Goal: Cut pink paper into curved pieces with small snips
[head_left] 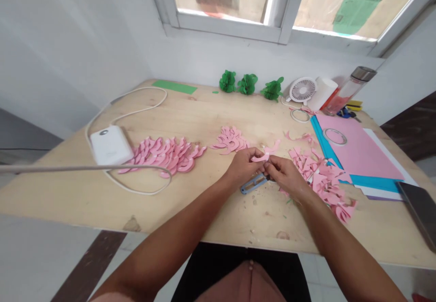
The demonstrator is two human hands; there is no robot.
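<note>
Between my two hands, above the middle of the table, is a curved pink paper piece. My left hand pinches it with closed fingers. My right hand meets it from the other side, its fingertips pressed together on the paper's lower edge. Below the hands lies a blue utility knife, its far end hidden by my fingers. A small pile of curved pink paper pieces rests just left of my hands. Pink paper scraps are heaped by my right wrist.
Overlapping pink paper pieces lie at left beside a white power bank with a looping cable. Along the wall stand three green paper balls, a small fan and a bottle. Coloured sheets and a phone are right.
</note>
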